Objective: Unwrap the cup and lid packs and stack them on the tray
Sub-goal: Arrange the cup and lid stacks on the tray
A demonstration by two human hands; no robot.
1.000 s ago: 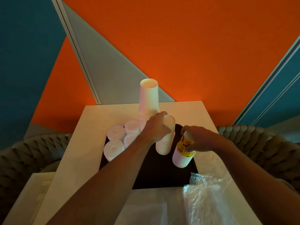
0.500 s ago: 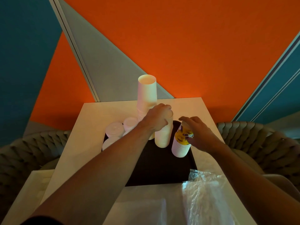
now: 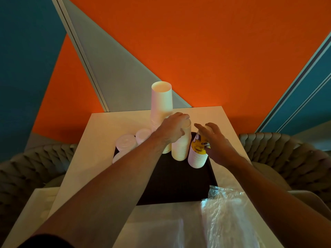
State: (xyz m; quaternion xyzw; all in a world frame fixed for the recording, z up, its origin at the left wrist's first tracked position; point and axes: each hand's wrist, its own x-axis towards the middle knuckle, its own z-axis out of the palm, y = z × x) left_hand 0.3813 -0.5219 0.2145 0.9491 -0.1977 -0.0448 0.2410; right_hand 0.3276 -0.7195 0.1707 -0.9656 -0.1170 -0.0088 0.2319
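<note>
A black tray lies on the white table. On it stand a tall white cup stack, a shorter white cup stack and a short stack topped by a yellow printed cup. White lid stacks sit at the tray's left. My left hand grips the top of the shorter white stack. My right hand rests against the yellow-topped stack with fingers stretched out.
Crumpled clear plastic wrap lies on the near right of the table, with another flat clear sheet beside it. Quilted grey seating surrounds the table on both sides. An orange wall rises behind.
My right hand's fingers have loosened and straightened on the yellow-topped stack. My left hand stays on the shorter white stack. The view has tilted slightly.
</note>
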